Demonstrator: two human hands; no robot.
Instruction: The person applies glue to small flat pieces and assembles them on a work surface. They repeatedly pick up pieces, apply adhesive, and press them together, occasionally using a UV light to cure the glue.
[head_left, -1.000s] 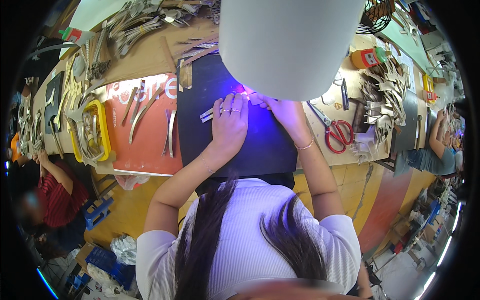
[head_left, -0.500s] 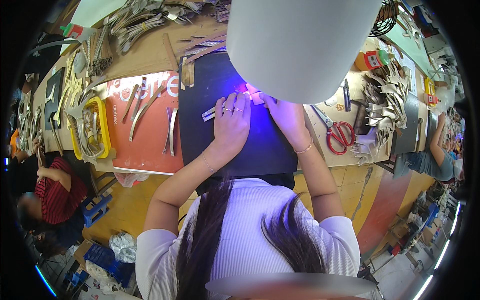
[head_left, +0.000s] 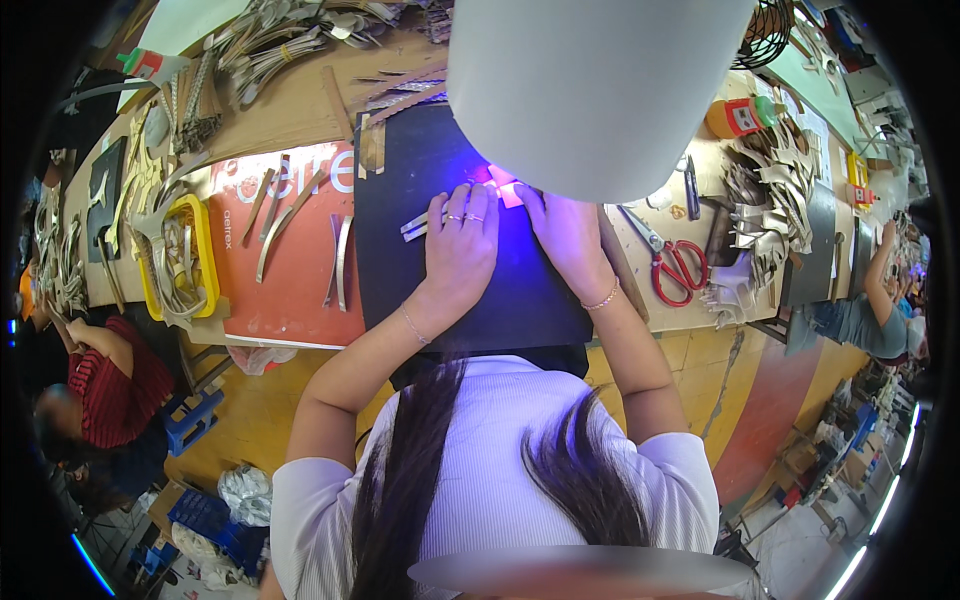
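My left hand (head_left: 462, 238), with rings on two fingers, is closed on the black mat (head_left: 400, 290). Its fingers press over the thin metal strips (head_left: 420, 227), whose ends poke out on the left. Beside it, my right hand (head_left: 566, 236) is bent inward, fingertips pinched close to my left fingertips. A small pale pink piece (head_left: 509, 194) glows there under violet light; whether my right fingers grip it is too bright to make out. The big white lamp shade (head_left: 600, 100) hangs just beyond and partly covers my right fingers.
Left of the mat, several metal strips (head_left: 343, 262) lie on a red board (head_left: 290, 305). A yellow basket (head_left: 212, 262) holds metal pieces. To the right are red-handled scissors (head_left: 672, 270), a glue bottle (head_left: 738, 118) and heaped fork-like pieces (head_left: 765, 215). Co-workers sit at both sides.
My right fingertips have edged slightly left, closer to the lit piece. My left hand stays nearly still over the strips. The co-worker on the left has shifted an arm.
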